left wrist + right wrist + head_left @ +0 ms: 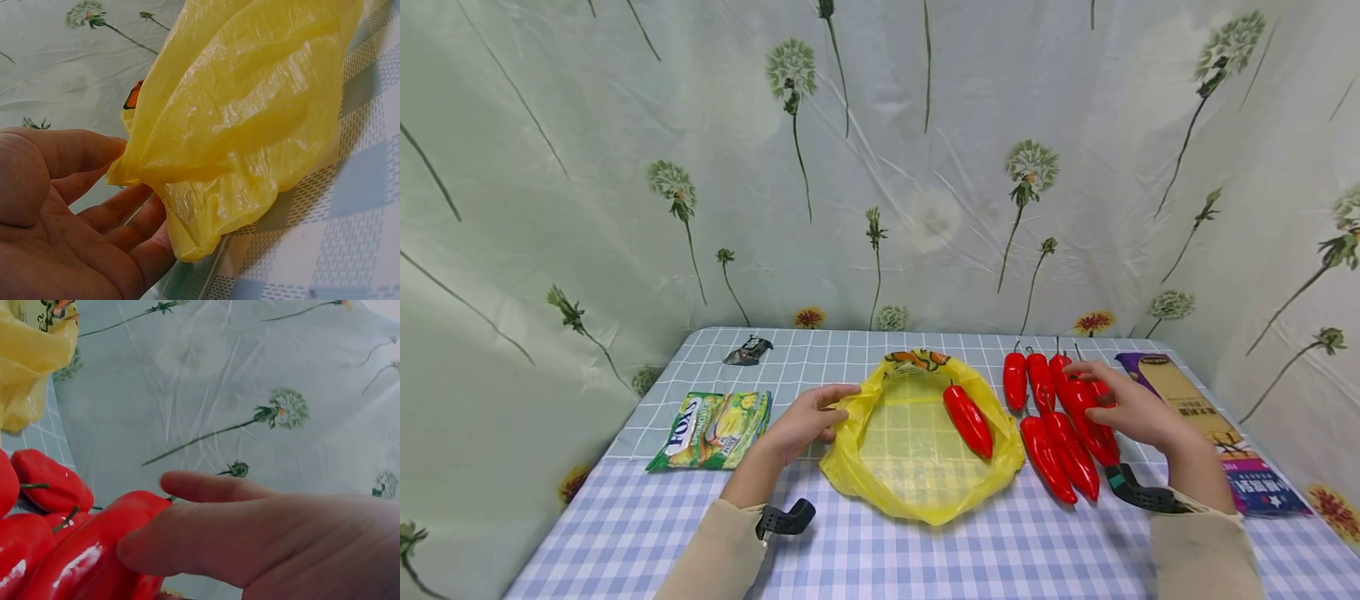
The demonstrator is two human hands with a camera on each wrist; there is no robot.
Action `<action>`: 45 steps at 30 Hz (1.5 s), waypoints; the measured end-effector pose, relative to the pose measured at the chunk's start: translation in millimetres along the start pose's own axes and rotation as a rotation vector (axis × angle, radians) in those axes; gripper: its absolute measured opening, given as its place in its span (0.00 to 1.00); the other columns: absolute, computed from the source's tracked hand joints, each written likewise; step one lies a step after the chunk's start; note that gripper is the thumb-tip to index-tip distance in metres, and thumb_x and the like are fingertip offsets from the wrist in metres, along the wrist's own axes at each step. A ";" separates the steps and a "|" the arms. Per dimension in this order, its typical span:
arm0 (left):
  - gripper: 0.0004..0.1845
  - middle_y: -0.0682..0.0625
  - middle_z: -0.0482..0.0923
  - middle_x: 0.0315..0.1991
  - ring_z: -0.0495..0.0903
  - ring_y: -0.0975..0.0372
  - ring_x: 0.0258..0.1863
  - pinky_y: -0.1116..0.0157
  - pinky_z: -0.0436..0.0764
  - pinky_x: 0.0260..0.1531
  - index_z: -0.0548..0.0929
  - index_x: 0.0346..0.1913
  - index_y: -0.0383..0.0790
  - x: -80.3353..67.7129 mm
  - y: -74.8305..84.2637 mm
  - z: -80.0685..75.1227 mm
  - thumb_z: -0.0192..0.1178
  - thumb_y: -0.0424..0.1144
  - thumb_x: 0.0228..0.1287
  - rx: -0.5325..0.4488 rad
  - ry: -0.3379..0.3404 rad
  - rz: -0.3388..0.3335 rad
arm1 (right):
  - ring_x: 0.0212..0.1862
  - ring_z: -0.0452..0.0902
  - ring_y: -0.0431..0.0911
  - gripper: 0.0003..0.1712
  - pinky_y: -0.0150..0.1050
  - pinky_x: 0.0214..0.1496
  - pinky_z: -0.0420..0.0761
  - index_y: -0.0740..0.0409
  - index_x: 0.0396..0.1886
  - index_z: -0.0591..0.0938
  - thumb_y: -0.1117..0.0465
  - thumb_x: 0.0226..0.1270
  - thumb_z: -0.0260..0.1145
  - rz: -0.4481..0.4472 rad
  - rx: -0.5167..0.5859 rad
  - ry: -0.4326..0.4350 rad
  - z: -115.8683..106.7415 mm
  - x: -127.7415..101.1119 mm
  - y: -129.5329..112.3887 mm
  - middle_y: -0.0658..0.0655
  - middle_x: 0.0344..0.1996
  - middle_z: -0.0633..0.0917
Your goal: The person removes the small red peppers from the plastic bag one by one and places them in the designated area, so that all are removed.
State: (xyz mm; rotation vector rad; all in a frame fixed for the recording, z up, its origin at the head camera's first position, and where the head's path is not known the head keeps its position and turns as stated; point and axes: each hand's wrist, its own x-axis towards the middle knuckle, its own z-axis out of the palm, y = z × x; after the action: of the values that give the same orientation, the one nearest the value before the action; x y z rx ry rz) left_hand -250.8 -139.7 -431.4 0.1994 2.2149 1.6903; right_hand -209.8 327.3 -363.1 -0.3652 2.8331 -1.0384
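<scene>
An open yellow plastic bag (pixel 917 454) lies in the middle of the checked table, with one red pepper (pixel 967 421) inside it. My left hand (pixel 833 412) pinches the bag's left rim between thumb and fingers; in the left wrist view the crumpled yellow bag (pixel 250 112) runs into that hand (pixel 134 181). To the right of the bag lie several red peppers (pixel 1047 446). My right hand (pixel 1078 389) rests over them and grips one pepper (pixel 1086 421). Up close, the thumb of the right hand (pixel 144 515) presses on this glossy pepper (pixel 81 556).
A green Fox's candy packet (pixel 711 429) lies left of the bag, and a small dark wrapper (pixel 747 351) sits at the back left. A long purple and tan package (pixel 1202 412) lies at the right edge. A floral curtain (pixel 880 167) closes in the table.
</scene>
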 end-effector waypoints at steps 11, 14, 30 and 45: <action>0.24 0.45 0.71 0.71 0.76 0.60 0.47 0.67 0.78 0.36 0.75 0.69 0.46 -1.1 1.2 -0.1 0.56 0.34 0.71 0.007 0.001 -0.007 | 0.63 0.65 0.76 0.30 0.51 0.44 0.87 0.62 0.64 0.74 0.70 0.60 0.67 0.087 -0.004 -0.078 -3.1 -5.2 12.6 0.79 0.65 0.67; 0.24 0.45 0.71 0.71 0.76 0.60 0.47 0.67 0.77 0.36 0.75 0.69 0.46 -1.4 1.5 0.2 0.56 0.34 0.71 0.003 0.000 -0.006 | 0.62 0.66 0.75 0.30 0.50 0.43 0.87 0.62 0.64 0.73 0.69 0.60 0.67 0.101 0.010 -0.089 -3.3 -5.9 14.6 0.79 0.64 0.67; 0.24 0.45 0.72 0.69 0.76 0.61 0.44 0.67 0.77 0.35 0.75 0.68 0.45 -0.7 0.7 1.4 0.56 0.33 0.70 0.004 0.007 0.006 | 0.53 0.75 0.60 0.27 0.46 0.41 0.87 0.63 0.60 0.74 0.68 0.60 0.69 0.162 0.030 -0.149 -3.6 -3.2 27.6 0.76 0.57 0.73; 0.24 0.44 0.71 0.70 0.75 0.61 0.43 0.68 0.76 0.33 0.74 0.69 0.45 0.3 -0.4 0.6 0.56 0.33 0.71 -0.009 -0.011 0.000 | 0.50 0.80 0.53 0.23 0.49 0.44 0.87 0.65 0.59 0.78 0.65 0.64 0.66 0.202 0.038 -0.161 -4.2 -3.1 29.7 0.74 0.56 0.78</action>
State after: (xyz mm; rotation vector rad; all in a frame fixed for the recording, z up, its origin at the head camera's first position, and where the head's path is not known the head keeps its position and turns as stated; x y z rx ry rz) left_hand -250.8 -139.1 -431.9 0.2059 2.1995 1.6946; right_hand -213.1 352.7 -379.1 -0.1473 2.6383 -0.9730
